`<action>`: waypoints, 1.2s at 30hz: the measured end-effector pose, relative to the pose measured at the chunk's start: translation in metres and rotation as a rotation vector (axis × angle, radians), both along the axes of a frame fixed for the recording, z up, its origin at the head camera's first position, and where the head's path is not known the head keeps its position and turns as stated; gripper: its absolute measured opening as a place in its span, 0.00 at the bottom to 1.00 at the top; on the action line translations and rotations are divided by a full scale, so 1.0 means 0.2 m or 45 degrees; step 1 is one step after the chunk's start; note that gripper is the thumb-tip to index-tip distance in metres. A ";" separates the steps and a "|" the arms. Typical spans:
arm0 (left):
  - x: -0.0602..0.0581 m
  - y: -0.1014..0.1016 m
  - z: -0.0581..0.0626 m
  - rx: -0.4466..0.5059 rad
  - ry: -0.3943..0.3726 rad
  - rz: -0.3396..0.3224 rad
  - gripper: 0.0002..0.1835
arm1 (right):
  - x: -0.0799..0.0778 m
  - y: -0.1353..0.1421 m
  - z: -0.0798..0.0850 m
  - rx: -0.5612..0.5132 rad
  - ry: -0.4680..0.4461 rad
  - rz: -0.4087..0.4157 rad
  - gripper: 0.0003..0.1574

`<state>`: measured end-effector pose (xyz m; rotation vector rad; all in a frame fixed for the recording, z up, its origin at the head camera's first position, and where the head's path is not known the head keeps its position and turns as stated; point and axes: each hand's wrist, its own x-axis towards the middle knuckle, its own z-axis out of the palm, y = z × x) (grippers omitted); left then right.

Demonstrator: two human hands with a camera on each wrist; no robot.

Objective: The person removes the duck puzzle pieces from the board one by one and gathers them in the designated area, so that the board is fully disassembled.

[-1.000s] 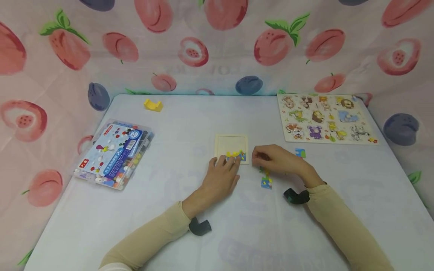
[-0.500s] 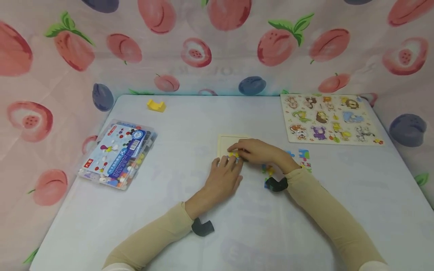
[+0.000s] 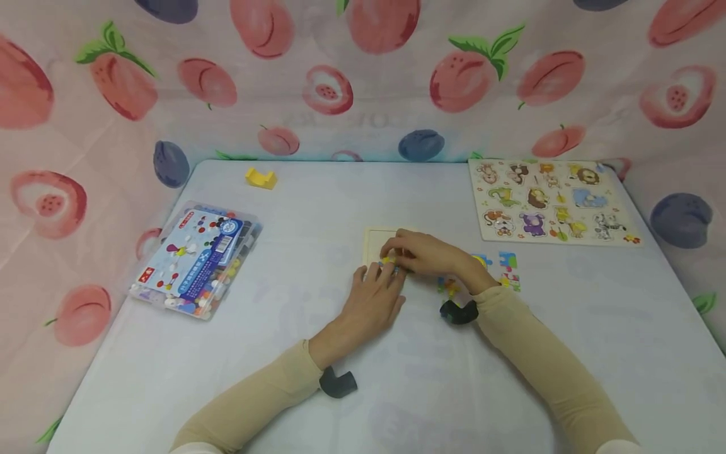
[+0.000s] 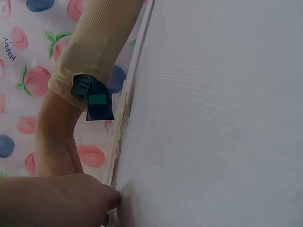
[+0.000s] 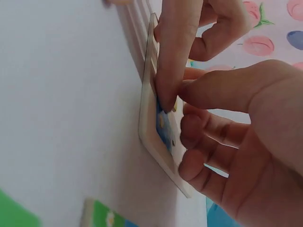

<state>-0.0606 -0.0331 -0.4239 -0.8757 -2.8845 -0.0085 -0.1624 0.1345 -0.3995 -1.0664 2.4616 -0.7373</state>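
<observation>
A small square wooden puzzle tray (image 3: 372, 239) lies mid-table, partly covered by both hands. My left hand (image 3: 371, 304) rests at its near edge with fingers extended; in the right wrist view one of its fingers presses a blue puzzle piece (image 5: 163, 130) inside the tray. My right hand (image 3: 430, 253) reaches over the tray from the right. Its thumb and curled fingers pinch at a partly hidden puzzle piece with yellow on it (image 3: 387, 260). Loose puzzle pieces (image 3: 508, 260) lie right of the tray, some under the right wrist.
An animal puzzle board (image 3: 527, 198) lies at the back right. At the left is a clear plastic case (image 3: 195, 258) of small coloured parts. A yellow block (image 3: 261, 178) sits at the back left. Dark wrist devices (image 3: 339, 383) hang under both sleeves.
My right hand has moved left from beside the loose pieces to over the tray, then shifted only slightly. The left hand has stayed on the tray's near edge.
</observation>
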 end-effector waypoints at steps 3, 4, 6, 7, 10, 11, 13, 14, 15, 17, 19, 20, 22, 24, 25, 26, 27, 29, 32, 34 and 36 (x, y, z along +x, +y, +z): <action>0.00 0.00 0.00 0.012 -0.003 -0.004 0.24 | 0.00 -0.01 -0.01 -0.048 0.000 -0.027 0.12; 0.00 0.00 0.00 0.014 -0.003 -0.005 0.23 | 0.00 -0.01 -0.01 -0.063 -0.004 -0.036 0.11; 0.00 0.00 0.00 0.016 0.006 -0.008 0.23 | -0.01 -0.02 0.00 -0.083 -0.012 -0.049 0.09; 0.00 0.00 0.00 0.017 0.010 -0.010 0.23 | -0.01 -0.02 0.00 -0.087 -0.025 -0.056 0.08; 0.00 0.00 0.00 0.020 0.026 -0.014 0.24 | -0.02 -0.02 -0.01 -0.101 -0.081 -0.076 0.06; 0.00 0.00 0.00 0.020 0.030 -0.014 0.24 | -0.02 -0.02 -0.01 -0.106 -0.100 -0.082 0.05; 0.00 0.01 0.00 0.015 0.026 -0.008 0.25 | -0.03 -0.02 -0.01 -0.116 -0.133 -0.108 0.04; 0.00 0.01 0.00 0.014 0.022 -0.003 0.26 | -0.03 -0.01 -0.01 -0.124 -0.145 -0.121 0.04; 0.00 0.01 0.00 0.016 0.021 0.001 0.26 | -0.03 -0.01 -0.01 -0.132 -0.153 -0.136 0.04; 0.00 0.01 0.00 0.016 0.020 0.008 0.26 | -0.03 0.00 -0.01 -0.157 -0.149 -0.150 0.04; -0.01 0.00 -0.01 0.022 0.037 0.009 0.26 | -0.03 0.01 0.00 -0.188 -0.139 -0.153 0.04; -0.01 0.00 -0.01 0.026 0.049 0.007 0.26 | -0.03 0.02 0.00 -0.209 -0.135 -0.148 0.04; -0.01 0.00 -0.01 0.027 0.067 0.003 0.26 | -0.03 0.03 0.01 -0.243 -0.122 -0.139 0.04; -0.01 0.00 -0.01 0.032 0.075 0.000 0.26 | -0.03 0.05 0.02 -0.274 -0.111 -0.135 0.04; -0.01 0.00 -0.01 0.032 0.074 0.000 0.26 | -0.02 0.06 0.02 -0.283 -0.107 -0.137 0.04; -0.01 0.00 -0.01 0.032 0.069 0.002 0.27 | -0.02 0.07 0.03 -0.288 -0.101 -0.142 0.03; -0.01 0.00 -0.01 0.035 0.067 0.003 0.27 | -0.02 0.08 0.03 -0.289 -0.101 -0.152 0.03; -0.01 0.00 -0.01 0.038 0.063 0.005 0.27 | -0.01 0.10 0.03 -0.292 -0.102 -0.162 0.03; -0.01 0.00 -0.01 0.032 0.057 0.010 0.27 | -0.01 0.15 0.03 -0.290 -0.111 -0.169 0.03; -0.01 0.00 0.00 0.021 0.042 0.016 0.27 | 0.00 0.18 0.03 -0.285 -0.125 -0.164 0.03; -0.01 0.00 0.00 0.013 0.028 0.020 0.27 | 0.01 0.22 0.02 -0.274 -0.139 -0.155 0.04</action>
